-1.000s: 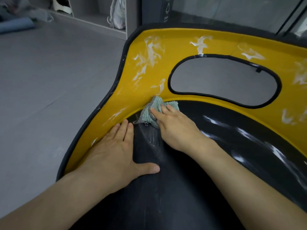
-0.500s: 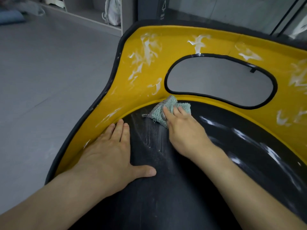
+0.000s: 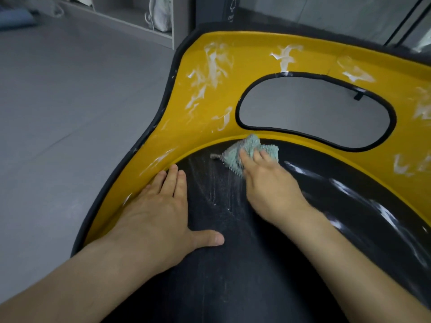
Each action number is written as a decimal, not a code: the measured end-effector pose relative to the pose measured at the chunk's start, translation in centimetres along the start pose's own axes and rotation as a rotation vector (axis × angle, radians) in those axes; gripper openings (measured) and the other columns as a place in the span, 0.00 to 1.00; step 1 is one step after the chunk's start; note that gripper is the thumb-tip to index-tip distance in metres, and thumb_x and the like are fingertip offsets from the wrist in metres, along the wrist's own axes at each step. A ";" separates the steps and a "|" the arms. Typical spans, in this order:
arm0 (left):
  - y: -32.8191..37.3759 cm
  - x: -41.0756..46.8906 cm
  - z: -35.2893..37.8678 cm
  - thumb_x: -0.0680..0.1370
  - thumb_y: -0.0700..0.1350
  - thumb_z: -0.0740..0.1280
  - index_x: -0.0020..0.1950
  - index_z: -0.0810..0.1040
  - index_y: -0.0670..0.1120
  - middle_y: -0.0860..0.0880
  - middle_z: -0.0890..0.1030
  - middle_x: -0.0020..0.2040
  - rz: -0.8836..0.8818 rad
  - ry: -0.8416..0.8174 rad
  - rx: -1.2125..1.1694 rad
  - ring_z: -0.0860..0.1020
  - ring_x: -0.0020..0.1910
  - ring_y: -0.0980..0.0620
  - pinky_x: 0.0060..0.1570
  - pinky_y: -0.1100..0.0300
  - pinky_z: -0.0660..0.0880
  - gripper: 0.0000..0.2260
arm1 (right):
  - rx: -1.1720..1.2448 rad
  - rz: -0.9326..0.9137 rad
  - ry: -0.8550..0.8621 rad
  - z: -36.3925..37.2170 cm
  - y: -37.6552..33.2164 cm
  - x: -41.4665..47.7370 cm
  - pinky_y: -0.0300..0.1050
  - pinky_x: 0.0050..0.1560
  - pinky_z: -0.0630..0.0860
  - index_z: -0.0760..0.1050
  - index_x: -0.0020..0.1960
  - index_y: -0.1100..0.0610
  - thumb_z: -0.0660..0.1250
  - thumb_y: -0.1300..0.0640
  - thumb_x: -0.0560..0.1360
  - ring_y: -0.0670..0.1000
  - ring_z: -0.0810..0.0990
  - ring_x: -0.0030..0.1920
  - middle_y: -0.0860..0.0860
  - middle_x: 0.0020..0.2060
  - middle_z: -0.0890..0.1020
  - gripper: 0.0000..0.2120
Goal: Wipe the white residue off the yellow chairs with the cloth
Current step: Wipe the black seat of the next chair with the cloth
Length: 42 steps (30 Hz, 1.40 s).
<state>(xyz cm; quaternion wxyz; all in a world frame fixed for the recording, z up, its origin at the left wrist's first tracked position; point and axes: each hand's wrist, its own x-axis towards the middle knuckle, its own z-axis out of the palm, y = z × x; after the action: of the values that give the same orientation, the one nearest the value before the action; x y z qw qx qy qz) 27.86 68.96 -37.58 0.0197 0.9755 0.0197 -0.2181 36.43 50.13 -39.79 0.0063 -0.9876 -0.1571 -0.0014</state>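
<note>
A yellow chair with a black seat pad and an oval cut-out in its back fills the view. White residue streaks the yellow back, and more white smears cross the black pad at the right. A crumpled teal cloth lies at the seam between pad and yellow back. My right hand presses on it with straight fingers. Faint wiped streaks show on the pad left of the cloth. My left hand rests flat on the pad's left edge, thumb spread out.
Grey floor lies left of the chair. A grey shelf unit with a pale bag stands at the back. A dark panel and glass with black frames stand behind the chair's top edge.
My right hand has slid the cloth to the right along the seam below the cut-out, leaving faint streaks on the pad. My left hand has stayed in place.
</note>
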 end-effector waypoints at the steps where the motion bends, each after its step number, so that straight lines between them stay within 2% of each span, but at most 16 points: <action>1: 0.0 0.1 0.0 0.62 0.82 0.50 0.77 0.27 0.44 0.48 0.28 0.78 -0.001 0.003 0.006 0.33 0.79 0.50 0.75 0.55 0.37 0.61 | -0.027 -0.038 0.027 0.4 -0.6 -2.6 0.51 0.73 0.63 0.58 0.79 0.58 0.49 0.60 0.80 0.58 0.63 0.75 0.59 0.72 0.69 0.27; 4: 0.1 0.1 0.0 0.62 0.82 0.51 0.77 0.27 0.44 0.48 0.27 0.78 -0.005 -0.002 0.013 0.33 0.79 0.51 0.75 0.55 0.38 0.61 | 0.023 -0.118 0.043 0.7 -2.3 -10.5 0.53 0.63 0.75 0.74 0.71 0.58 0.52 0.58 0.72 0.57 0.78 0.66 0.57 0.62 0.80 0.29; 6: 0.2 0.1 -0.1 0.62 0.82 0.51 0.77 0.27 0.45 0.48 0.27 0.78 -0.008 -0.002 0.019 0.34 0.79 0.51 0.75 0.54 0.39 0.61 | 0.072 -0.128 0.056 0.9 -1.8 -11.4 0.53 0.60 0.76 0.77 0.69 0.56 0.57 0.57 0.72 0.55 0.79 0.65 0.55 0.62 0.81 0.26; 9: 0.4 -0.2 -0.6 0.62 0.82 0.51 0.78 0.27 0.45 0.49 0.28 0.78 -0.020 -0.021 0.021 0.34 0.79 0.52 0.76 0.54 0.42 0.61 | -0.004 -0.151 0.023 0.3 -0.9 -6.7 0.49 0.68 0.70 0.65 0.77 0.55 0.58 0.59 0.76 0.56 0.68 0.73 0.56 0.70 0.73 0.29; 11: 0.5 -0.2 -0.7 0.62 0.82 0.51 0.78 0.27 0.46 0.50 0.28 0.78 -0.027 -0.027 0.016 0.34 0.79 0.52 0.77 0.53 0.43 0.61 | 0.046 -0.070 -0.019 -0.6 0.0 -1.2 0.51 0.73 0.61 0.53 0.81 0.53 0.53 0.59 0.81 0.56 0.56 0.78 0.57 0.78 0.61 0.28; 13: 0.5 -0.1 -0.6 0.62 0.82 0.51 0.78 0.27 0.45 0.49 0.28 0.78 -0.030 -0.031 0.015 0.34 0.79 0.51 0.77 0.54 0.42 0.61 | 0.077 0.018 -0.051 -0.9 0.3 2.8 0.53 0.74 0.59 0.49 0.81 0.52 0.52 0.58 0.83 0.57 0.52 0.79 0.57 0.79 0.56 0.28; 17: 0.4 0.1 -0.5 0.62 0.82 0.53 0.78 0.28 0.45 0.49 0.28 0.78 -0.027 -0.025 0.004 0.34 0.79 0.52 0.77 0.53 0.42 0.62 | 0.011 -0.086 0.053 0.7 -1.6 -4.0 0.49 0.70 0.67 0.62 0.78 0.57 0.51 0.60 0.75 0.58 0.68 0.72 0.57 0.70 0.71 0.30; 19: 0.2 0.1 -0.3 0.61 0.83 0.52 0.77 0.27 0.45 0.49 0.27 0.77 -0.013 -0.011 0.006 0.33 0.79 0.52 0.76 0.54 0.40 0.62 | 0.112 -0.135 0.074 1.1 -2.9 -10.5 0.48 0.65 0.70 0.74 0.71 0.56 0.52 0.59 0.71 0.57 0.76 0.67 0.55 0.64 0.79 0.30; 21: 0.1 0.1 -0.1 0.61 0.83 0.50 0.77 0.27 0.45 0.48 0.27 0.77 -0.006 -0.001 0.008 0.33 0.79 0.51 0.76 0.55 0.38 0.62 | 0.166 -0.143 0.080 1.6 -2.6 -11.9 0.48 0.65 0.73 0.77 0.68 0.55 0.52 0.59 0.70 0.54 0.79 0.65 0.53 0.61 0.81 0.29; 23: 0.1 0.2 -0.2 0.61 0.83 0.50 0.77 0.27 0.44 0.48 0.28 0.78 -0.008 -0.001 0.008 0.34 0.79 0.51 0.76 0.54 0.39 0.62 | 0.064 -0.162 0.082 1.2 -1.9 -8.1 0.48 0.66 0.74 0.73 0.72 0.56 0.52 0.58 0.72 0.55 0.76 0.68 0.55 0.64 0.79 0.30; 26: 0.2 0.3 -0.2 0.61 0.83 0.50 0.77 0.27 0.44 0.48 0.28 0.78 -0.016 -0.013 0.010 0.34 0.79 0.50 0.77 0.53 0.40 0.62 | 0.041 -0.109 0.011 -0.4 -1.3 1.0 0.50 0.72 0.62 0.57 0.80 0.55 0.51 0.60 0.80 0.57 0.60 0.76 0.57 0.75 0.66 0.28; 28: 0.1 0.2 -0.1 0.61 0.83 0.49 0.77 0.27 0.44 0.48 0.28 0.78 -0.010 -0.021 0.011 0.33 0.79 0.50 0.78 0.53 0.39 0.62 | 0.065 -0.028 -0.023 -0.1 -1.7 3.3 0.52 0.74 0.59 0.54 0.81 0.53 0.50 0.58 0.82 0.57 0.55 0.78 0.57 0.77 0.61 0.27; 32: -0.2 0.3 0.1 0.61 0.83 0.51 0.76 0.26 0.44 0.48 0.27 0.77 0.005 -0.011 -0.013 0.32 0.78 0.50 0.78 0.53 0.38 0.63 | 0.074 -0.188 0.080 1.4 -4.0 -7.3 0.49 0.67 0.72 0.71 0.73 0.56 0.48 0.56 0.76 0.56 0.74 0.69 0.55 0.65 0.78 0.28; 36: 0.0 0.3 -0.1 0.61 0.84 0.54 0.77 0.26 0.44 0.47 0.27 0.77 0.005 -0.034 -0.017 0.33 0.79 0.49 0.78 0.52 0.39 0.64 | 0.115 -0.223 0.080 1.3 -3.4 -9.0 0.48 0.61 0.78 0.76 0.70 0.54 0.48 0.55 0.78 0.53 0.78 0.66 0.52 0.62 0.81 0.26; 40: 0.2 0.3 -0.3 0.60 0.84 0.52 0.77 0.26 0.44 0.47 0.28 0.78 -0.008 -0.037 0.001 0.33 0.79 0.49 0.79 0.51 0.41 0.64 | 0.054 -0.124 0.005 -0.2 -3.8 0.8 0.48 0.76 0.54 0.52 0.81 0.54 0.52 0.59 0.81 0.55 0.55 0.78 0.57 0.78 0.60 0.28; 42: 0.1 0.1 -0.1 0.60 0.84 0.51 0.77 0.26 0.45 0.48 0.27 0.77 -0.004 -0.039 0.005 0.33 0.79 0.49 0.79 0.52 0.40 0.63 | 0.095 -0.062 -0.028 0.2 -3.8 2.3 0.51 0.78 0.50 0.50 0.81 0.53 0.50 0.59 0.83 0.55 0.52 0.79 0.57 0.79 0.56 0.28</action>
<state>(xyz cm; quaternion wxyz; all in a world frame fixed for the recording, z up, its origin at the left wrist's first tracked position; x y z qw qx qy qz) 28.06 68.82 -37.51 0.0173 0.9711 0.0209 -0.2371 37.43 54.44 -39.88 0.0509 -0.9807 -0.1878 0.0195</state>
